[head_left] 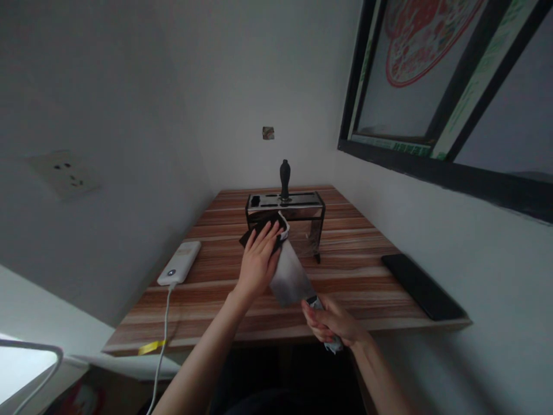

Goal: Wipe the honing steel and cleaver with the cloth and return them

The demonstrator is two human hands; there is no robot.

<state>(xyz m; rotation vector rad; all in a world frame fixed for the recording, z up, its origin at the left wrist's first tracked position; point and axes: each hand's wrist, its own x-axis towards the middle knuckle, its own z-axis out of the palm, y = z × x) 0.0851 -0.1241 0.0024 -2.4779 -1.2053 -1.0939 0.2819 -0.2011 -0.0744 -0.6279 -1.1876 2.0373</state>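
Dim room with pale walls (242, 75); a brown-and-cream striped wood-grain bench (358, 253) filled the corner. The right hand (330, 320) had its grip closed around the handle of a broad silver metal cleaver (291, 279), tilted above the bench's near half. The left hand (258, 262) lay with fingers spread over a black, white-edged flat piece (273, 218) at the blade's far end; whether its grip pinched, one could not tell. Behind stood a clear-sided, black-framed stand (309, 200) holding an upright black handle (285, 178).
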